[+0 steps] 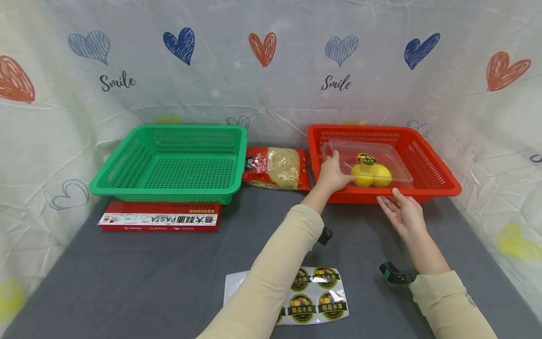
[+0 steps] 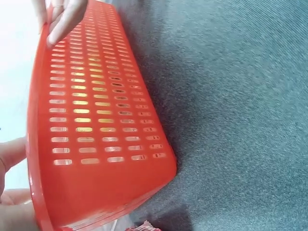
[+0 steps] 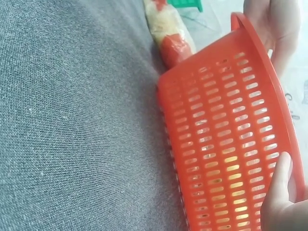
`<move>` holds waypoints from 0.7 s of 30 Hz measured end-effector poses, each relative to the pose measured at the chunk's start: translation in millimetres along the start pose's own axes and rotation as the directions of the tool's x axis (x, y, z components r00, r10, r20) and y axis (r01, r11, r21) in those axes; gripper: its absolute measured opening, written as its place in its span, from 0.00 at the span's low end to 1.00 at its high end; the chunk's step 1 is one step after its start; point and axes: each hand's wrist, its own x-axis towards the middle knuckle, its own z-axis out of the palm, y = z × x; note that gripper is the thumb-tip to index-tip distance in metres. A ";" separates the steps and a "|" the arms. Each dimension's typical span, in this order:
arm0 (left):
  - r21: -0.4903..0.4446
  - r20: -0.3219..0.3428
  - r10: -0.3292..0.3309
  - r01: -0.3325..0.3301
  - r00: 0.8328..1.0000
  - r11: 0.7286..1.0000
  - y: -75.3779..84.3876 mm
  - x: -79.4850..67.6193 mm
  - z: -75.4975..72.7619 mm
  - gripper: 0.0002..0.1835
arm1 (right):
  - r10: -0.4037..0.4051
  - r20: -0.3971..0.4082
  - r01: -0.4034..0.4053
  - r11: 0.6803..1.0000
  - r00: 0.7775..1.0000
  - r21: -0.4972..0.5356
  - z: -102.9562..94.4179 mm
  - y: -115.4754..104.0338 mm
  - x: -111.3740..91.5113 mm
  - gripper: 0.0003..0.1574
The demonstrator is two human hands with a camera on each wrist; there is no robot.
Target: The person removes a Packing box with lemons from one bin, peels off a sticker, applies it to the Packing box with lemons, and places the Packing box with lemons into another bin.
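Observation:
A clear plastic fruit box (image 1: 391, 162) with two yellow fruits (image 1: 372, 175) and a round black-and-gold sticker (image 1: 366, 159) lies inside the red basket (image 1: 438, 172). My left hand (image 1: 332, 175) is at the box's left end, thumb and fingers spread. In the left wrist view, part of that hand shows over the basket's rim. At the basket's front rim is my right hand (image 1: 404, 214), one fingertip on the rim and the other fingers extended below it. Yellow (image 3: 233, 180) shows through the basket's slots in the right wrist view.
An orange-red bag of pale dry food (image 1: 281, 167) lies between the red basket and a green basket (image 1: 190, 193). A red pasta box (image 1: 161, 220) rests before the green basket. A sheet of round stickers (image 1: 319, 301) lies on the grey tabletop (image 1: 139, 282), partly under my left sleeve.

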 end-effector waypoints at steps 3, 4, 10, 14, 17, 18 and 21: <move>0.044 -0.014 0.023 -0.022 1.000 0.999 -0.2 0.5 2.2 0.42 | -0.008 -0.001 0.008 1.000 1.000 0.003 0.8 -0.1 0.2 0.50; 0.066 -0.018 0.031 -0.030 0.999 0.997 -0.5 1.1 3.1 0.42 | -0.010 -0.001 0.010 1.000 1.000 0.005 0.9 0.1 0.1 0.50; 0.172 -0.030 0.080 -0.074 0.996 0.982 -1.5 2.3 4.7 0.40 | -0.008 -0.003 0.008 1.000 1.000 0.020 0.0 0.6 -0.2 0.50; 0.174 -0.032 0.097 -0.090 0.995 0.981 -2.0 1.8 2.0 0.39 | 0.003 0.002 -0.004 1.000 1.000 0.031 0.4 0.5 0.2 0.52; 0.159 -0.034 0.113 -0.106 0.993 0.982 -3.1 1.9 1.2 0.38 | 0.009 0.002 -0.009 0.999 1.000 0.036 1.1 0.2 -0.1 0.53; 0.153 -0.032 0.117 -0.111 0.993 0.982 -3.3 1.9 1.2 0.37 | 0.008 0.000 -0.008 0.999 1.000 0.034 1.3 0.1 -0.2 0.53; 0.115 -0.028 0.117 -0.114 0.993 0.987 -3.3 1.2 1.2 0.36 | -0.003 -0.002 0.003 1.000 1.000 0.022 1.0 -0.1 -1.1 0.50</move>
